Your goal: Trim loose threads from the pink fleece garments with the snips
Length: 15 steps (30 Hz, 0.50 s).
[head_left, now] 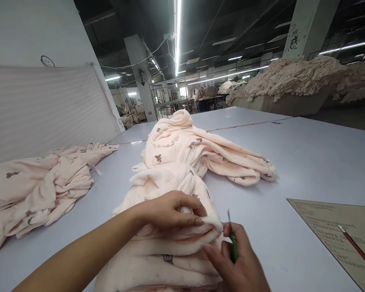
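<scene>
A pale pink, fluffy garment (173,162) with small brown bear prints lies bunched along the table in front of me, its long sleeve-like parts stretching to the right. My left hand (178,209) pinches a folded edge of the cloth between thumb and fingers. Just right of that edge, my right hand (235,259) is closed around a small green-handled tool (234,245) with a thin metal blade pointing up; it looks like thread snips. The right thumb is against the cloth, and my fingers hide part of the tool.
Another crumpled pink garment (48,186) lies at the left, with a white tag. A printed board (328,231) with a red pencil (357,249) on it rests at the right. Beyond the pale table (316,162), a large bin (280,103) holds heaped fabric (298,77).
</scene>
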Motion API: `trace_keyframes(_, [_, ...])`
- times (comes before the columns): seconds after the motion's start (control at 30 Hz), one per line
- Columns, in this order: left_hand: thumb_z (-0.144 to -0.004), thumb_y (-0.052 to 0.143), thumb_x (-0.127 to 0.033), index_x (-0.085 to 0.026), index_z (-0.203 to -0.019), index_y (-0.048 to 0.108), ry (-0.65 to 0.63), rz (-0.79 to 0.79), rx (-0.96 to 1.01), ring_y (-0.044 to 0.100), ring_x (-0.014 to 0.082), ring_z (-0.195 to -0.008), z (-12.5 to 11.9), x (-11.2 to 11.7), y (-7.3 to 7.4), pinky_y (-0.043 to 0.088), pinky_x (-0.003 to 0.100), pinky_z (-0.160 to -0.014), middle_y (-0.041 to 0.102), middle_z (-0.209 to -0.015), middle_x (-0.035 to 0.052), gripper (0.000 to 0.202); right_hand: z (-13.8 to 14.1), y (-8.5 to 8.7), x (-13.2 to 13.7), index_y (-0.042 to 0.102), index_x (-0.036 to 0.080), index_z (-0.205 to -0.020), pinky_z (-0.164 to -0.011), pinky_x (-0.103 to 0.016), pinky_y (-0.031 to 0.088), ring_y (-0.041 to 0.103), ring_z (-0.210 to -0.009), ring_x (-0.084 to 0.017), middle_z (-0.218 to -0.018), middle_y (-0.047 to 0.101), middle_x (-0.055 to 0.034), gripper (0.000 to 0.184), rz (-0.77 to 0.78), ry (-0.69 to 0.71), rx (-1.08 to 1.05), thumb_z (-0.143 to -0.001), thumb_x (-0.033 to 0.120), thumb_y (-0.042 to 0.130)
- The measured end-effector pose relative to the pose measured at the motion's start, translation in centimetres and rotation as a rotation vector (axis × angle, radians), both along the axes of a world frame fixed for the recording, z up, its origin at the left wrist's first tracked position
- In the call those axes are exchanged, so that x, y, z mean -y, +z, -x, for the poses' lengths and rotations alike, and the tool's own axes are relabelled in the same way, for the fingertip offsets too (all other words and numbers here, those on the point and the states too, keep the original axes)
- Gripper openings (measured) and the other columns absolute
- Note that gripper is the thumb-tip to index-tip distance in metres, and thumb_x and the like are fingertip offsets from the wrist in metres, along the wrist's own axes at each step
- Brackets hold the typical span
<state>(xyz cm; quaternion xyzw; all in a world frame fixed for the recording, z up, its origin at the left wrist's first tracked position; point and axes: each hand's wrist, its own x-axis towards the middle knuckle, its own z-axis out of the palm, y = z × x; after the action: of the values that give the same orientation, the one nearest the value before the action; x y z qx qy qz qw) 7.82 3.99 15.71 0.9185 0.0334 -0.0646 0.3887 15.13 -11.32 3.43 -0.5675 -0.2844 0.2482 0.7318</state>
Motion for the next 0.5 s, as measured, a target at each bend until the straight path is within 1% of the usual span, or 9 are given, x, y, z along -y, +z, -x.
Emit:
trace_keyframes(0.03, [-0.084,0.05,-0.033,-0.015,-0.089,0.061,0.047,0.043,0.028,0.051,0.0128,-0.078,0.3,0.0,0.0,0.039,0.02,-0.071,0.059,-0.084,0.0017,0.021,0.3,0.3,-0.6,0.048,0.024,-0.083,-0.048,-0.021,0.042,0.049,-0.052,-0.013,-0.059,0.048,0.0055,0.031,-0.012,0.016,-0.005,-0.07,0.048,0.062])
trace_keyframes(0.1, [-0.084,0.05,-0.036,-0.014,-0.082,0.056,0.187,0.164,0.094,0.046,0.0108,-0.07,0.9,-0.2,-0.2,0.037,0.019,-0.064,0.052,-0.075,-0.0007,0.023,0.5,0.9,-1.5,0.047,0.024,-0.081,-0.052,-0.022,0.045,0.052,-0.059,-0.015,-0.064,0.05,0.0035,0.027,-0.046,0.05,-0.025,-0.073,0.047,0.06])
trace_keyframes(0.17, [-0.081,0.052,-0.042,-0.015,-0.075,0.051,0.333,0.356,0.119,0.038,0.0087,-0.06,1.2,-0.6,-0.6,0.032,0.019,-0.055,0.044,-0.067,-0.0033,0.028,0.1,1.4,-2.2,0.047,0.023,-0.082,-0.056,-0.023,0.046,0.053,-0.066,-0.016,-0.069,0.049,0.0026,0.026,-0.067,0.076,-0.051,-0.076,0.047,0.056])
trace_keyframes(0.2, [-0.079,0.054,-0.044,-0.015,-0.072,0.048,0.372,0.448,0.106,0.035,0.0079,-0.057,1.3,-0.9,-0.7,0.029,0.019,-0.051,0.041,-0.064,-0.0043,0.031,-0.2,1.6,-2.5,0.046,0.024,-0.083,-0.058,-0.022,0.046,0.052,-0.067,-0.015,-0.07,0.048,0.0029,0.026,-0.074,0.093,-0.067,-0.077,0.047,0.056])
trace_keyframes(0.23, [-0.077,0.057,-0.045,-0.015,-0.069,0.046,0.382,0.514,0.075,0.031,0.0072,-0.054,1.4,-1.1,-0.8,0.025,0.019,-0.049,0.038,-0.061,-0.0052,0.033,-0.6,1.8,-2.7,0.046,0.023,-0.084,-0.058,-0.022,0.046,0.051,-0.066,-0.014,-0.071,0.046,0.0033,0.026,-0.077,0.117,-0.083,-0.077,0.047,0.056])
trace_keyframes(0.27, [-0.076,0.058,-0.046,-0.015,-0.066,0.045,0.368,0.539,0.038,0.027,0.0066,-0.052,1.4,-1.3,-0.9,0.022,0.019,-0.047,0.034,-0.058,-0.0059,0.036,-1.0,2.0,-2.9,0.046,0.023,-0.084,-0.058,-0.021,0.045,0.05,-0.065,-0.013,-0.071,0.045,0.0037,0.026,-0.076,0.144,-0.098,-0.078,0.047,0.055])
trace_keyframes(0.37, [-0.072,0.062,-0.049,-0.015,-0.057,0.042,0.267,0.456,-0.043,0.021,0.0056,-0.049,1.3,-1.6,-0.9,0.014,0.022,-0.044,0.028,-0.053,-0.0067,0.042,-1.5,2.4,-3.2,0.046,0.023,-0.08,-0.051,-0.019,0.043,0.048,-0.06,-0.012,-0.068,0.044,0.0042,0.027,-0.045,0.194,-0.117,-0.079,0.049,0.053])
trace_keyframes(0.43, [-0.07,0.062,-0.051,-0.014,-0.055,0.043,0.258,0.42,-0.059,0.022,0.0053,-0.047,1.2,-1.6,-1.0,0.013,0.022,-0.043,0.028,-0.051,-0.0068,0.044,-1.5,2.5,-2.9,0.049,0.023,-0.079,-0.052,-0.018,0.043,0.05,-0.062,-0.013,-0.068,0.047,0.0038,0.028,0.001,0.16,-0.103,-0.076,0.05,0.056])
trace_keyframes(0.5, [-0.069,0.062,-0.054,-0.014,-0.056,0.046,0.286,0.445,-0.057,0.023,0.0053,-0.045,1.2,-1.5,-1.1,0.015,0.022,-0.043,0.029,-0.049,-0.007,0.044,-1.3,2.5,-1.9,0.053,0.023,-0.08,-0.059,-0.017,0.043,0.052,-0.07,-0.014,-0.073,0.052,0.0028,0.028,0.049,0.089,-0.08,-0.073,0.049,0.061])
